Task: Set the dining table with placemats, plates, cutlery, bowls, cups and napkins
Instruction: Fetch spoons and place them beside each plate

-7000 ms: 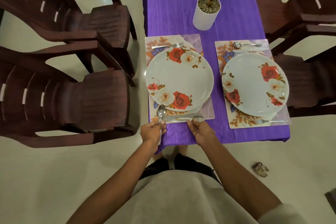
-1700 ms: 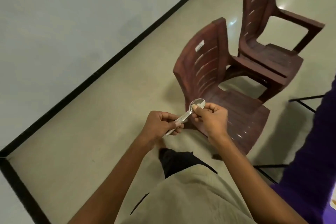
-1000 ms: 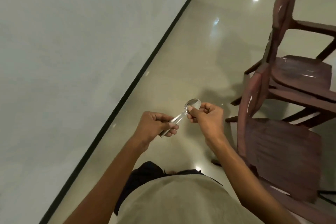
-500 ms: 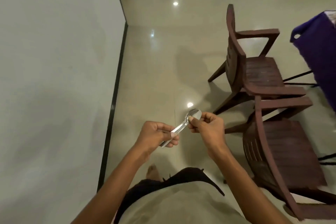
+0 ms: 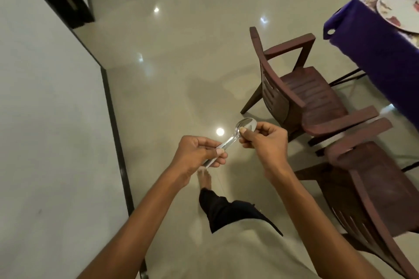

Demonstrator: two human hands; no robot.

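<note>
Carrying the spoon [image 5: 235, 137] at frame centre, the person holds it between both hands: the left hand [image 5: 197, 154] curls round the handle, and the right hand [image 5: 265, 137] pinches the bowl with thumb on top. The table [image 5: 371, 52], with a plate [image 5: 399, 12], sits at two o'clock beyond two chairs [image 5: 303, 95]. Judging by this, keeping the handle grip firm and walking round the chairs would serve best.

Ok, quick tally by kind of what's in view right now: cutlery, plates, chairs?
Spoons: 1, the spoon held between left hand and right hand
Plates: 1, the floral plate on the purple table, partly cut off
Chairs: 2, far chair and near chair
Total: 4
</note>
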